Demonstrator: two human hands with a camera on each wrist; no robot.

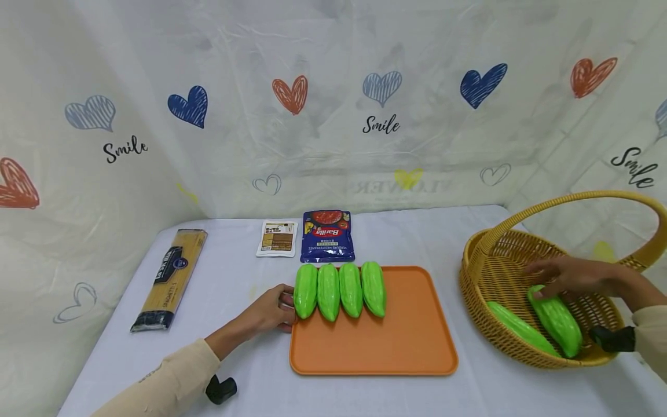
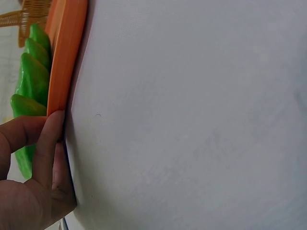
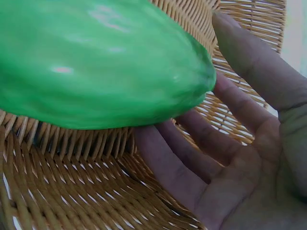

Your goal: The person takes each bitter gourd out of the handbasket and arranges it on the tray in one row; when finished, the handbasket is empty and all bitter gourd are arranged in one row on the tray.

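Observation:
In the head view, several bright green bitter melons (image 1: 328,292) lie side by side along the back left of an orange tray (image 1: 401,347). My left hand (image 1: 276,308) pinches the tray's left rim between thumb and finger, close beside the leftmost melon; the left wrist view shows the thumb (image 2: 50,139) on that rim. On the right, my right hand (image 1: 578,277) reaches into a wicker basket (image 1: 479,324). Its fingers are extended around the end of a bitter melon (image 3: 105,67), with the thumb apart from it. Another melon (image 1: 521,328) lies beside that one in the basket.
Behind the tray lie a blue Barilla sauce pouch (image 1: 327,237) and a small white-edged packet (image 1: 277,238). A spaghetti pack (image 1: 171,278) is at the table's left. The basket's tall handle (image 1: 578,198) arches above the right arm. A printed white curtain (image 1: 333,156) hangs behind the table.

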